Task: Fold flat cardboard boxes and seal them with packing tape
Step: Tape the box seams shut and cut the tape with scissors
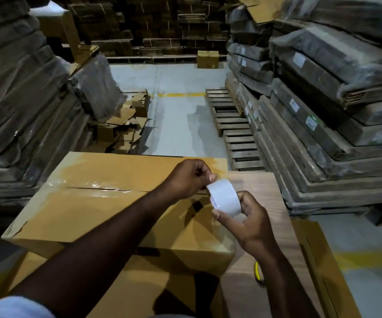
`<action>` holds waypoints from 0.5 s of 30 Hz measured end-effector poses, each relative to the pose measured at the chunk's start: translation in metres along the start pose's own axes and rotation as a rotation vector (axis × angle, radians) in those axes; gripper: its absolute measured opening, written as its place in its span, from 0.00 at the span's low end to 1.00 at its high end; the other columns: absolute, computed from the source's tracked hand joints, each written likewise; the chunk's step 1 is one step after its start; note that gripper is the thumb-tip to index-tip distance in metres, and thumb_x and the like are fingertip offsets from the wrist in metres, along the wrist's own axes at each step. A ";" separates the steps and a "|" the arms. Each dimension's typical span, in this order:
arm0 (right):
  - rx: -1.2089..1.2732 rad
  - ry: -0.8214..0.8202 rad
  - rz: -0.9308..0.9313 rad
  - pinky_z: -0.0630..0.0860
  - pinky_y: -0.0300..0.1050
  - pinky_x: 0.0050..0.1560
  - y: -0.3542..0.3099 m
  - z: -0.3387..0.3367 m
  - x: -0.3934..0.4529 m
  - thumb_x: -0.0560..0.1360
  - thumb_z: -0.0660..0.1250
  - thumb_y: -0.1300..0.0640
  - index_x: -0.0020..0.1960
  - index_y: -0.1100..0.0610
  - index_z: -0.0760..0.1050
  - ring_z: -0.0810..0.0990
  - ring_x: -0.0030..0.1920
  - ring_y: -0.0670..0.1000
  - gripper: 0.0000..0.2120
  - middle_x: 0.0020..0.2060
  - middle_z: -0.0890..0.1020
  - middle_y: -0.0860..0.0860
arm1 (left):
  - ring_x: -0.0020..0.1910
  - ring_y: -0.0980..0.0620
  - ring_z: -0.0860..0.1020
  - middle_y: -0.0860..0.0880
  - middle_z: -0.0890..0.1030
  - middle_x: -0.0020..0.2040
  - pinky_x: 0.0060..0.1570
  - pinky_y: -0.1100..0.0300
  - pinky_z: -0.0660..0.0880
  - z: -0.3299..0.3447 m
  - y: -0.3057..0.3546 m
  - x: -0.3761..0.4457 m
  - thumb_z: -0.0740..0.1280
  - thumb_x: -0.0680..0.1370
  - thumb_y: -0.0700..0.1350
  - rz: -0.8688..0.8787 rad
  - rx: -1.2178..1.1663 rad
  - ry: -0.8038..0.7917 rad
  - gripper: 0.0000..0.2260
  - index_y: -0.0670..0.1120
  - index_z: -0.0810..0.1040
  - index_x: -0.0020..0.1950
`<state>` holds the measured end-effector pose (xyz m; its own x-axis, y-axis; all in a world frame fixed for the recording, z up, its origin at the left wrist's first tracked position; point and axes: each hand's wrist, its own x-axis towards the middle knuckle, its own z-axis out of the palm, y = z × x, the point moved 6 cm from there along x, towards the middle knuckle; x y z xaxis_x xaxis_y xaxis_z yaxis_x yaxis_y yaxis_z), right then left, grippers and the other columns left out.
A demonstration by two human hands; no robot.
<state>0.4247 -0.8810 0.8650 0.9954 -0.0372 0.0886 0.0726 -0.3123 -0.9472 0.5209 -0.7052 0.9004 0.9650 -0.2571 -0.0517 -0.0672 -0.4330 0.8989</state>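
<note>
A folded brown cardboard box (98,210) lies in front of me, its top seam covered by shiny clear tape. Above its right end I hold a white roll of packing tape (225,196). My right hand (252,223) grips the roll from below and the right, with the thumb pressed on its side. My left hand (190,177) reaches across the box and pinches the roll's upper left edge with closed fingertips, where the tape end is.
The box rests on a wooden board (265,260) over flat cardboard sheets (323,271). A yellow object (259,273) peeks out beside my right wrist. Wrapped stacks of flat cardboard (323,99) rise on both sides. Wooden pallets (233,125) and scrap cardboard (126,125) lie on the grey floor ahead.
</note>
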 end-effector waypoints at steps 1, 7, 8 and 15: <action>0.000 0.045 0.021 0.83 0.58 0.43 -0.002 0.002 0.001 0.64 0.80 0.34 0.51 0.45 0.79 0.86 0.43 0.49 0.23 0.44 0.87 0.47 | 0.38 0.54 0.82 0.45 0.85 0.41 0.43 0.54 0.81 -0.004 0.002 0.003 0.74 0.80 0.43 0.018 0.029 0.007 0.07 0.41 0.81 0.46; 0.070 0.246 0.154 0.83 0.50 0.37 -0.004 0.011 -0.006 0.66 0.81 0.33 0.45 0.53 0.81 0.86 0.36 0.49 0.24 0.36 0.87 0.48 | 0.38 0.52 0.85 0.45 0.85 0.42 0.40 0.58 0.83 -0.021 0.029 0.025 0.72 0.81 0.43 0.111 0.116 0.038 0.07 0.40 0.80 0.51; 0.100 0.252 0.152 0.81 0.45 0.35 -0.007 0.011 -0.008 0.68 0.80 0.33 0.44 0.54 0.81 0.86 0.35 0.48 0.24 0.35 0.87 0.48 | 0.39 0.52 0.85 0.45 0.85 0.43 0.40 0.58 0.83 -0.019 0.032 0.028 0.72 0.81 0.43 0.127 0.135 0.023 0.06 0.40 0.80 0.51; 0.468 0.145 0.220 0.82 0.46 0.37 -0.012 0.019 -0.026 0.77 0.67 0.49 0.48 0.68 0.83 0.84 0.33 0.56 0.21 0.36 0.85 0.65 | 0.33 0.59 0.81 0.49 0.83 0.37 0.34 0.62 0.75 -0.031 0.054 0.069 0.72 0.81 0.44 0.192 0.199 0.114 0.07 0.42 0.79 0.47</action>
<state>0.3988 -0.8584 0.8682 0.9737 -0.1954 -0.1171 -0.0833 0.1731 -0.9814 0.5920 -0.7194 0.9585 0.9513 -0.2570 0.1701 -0.2887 -0.5498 0.7838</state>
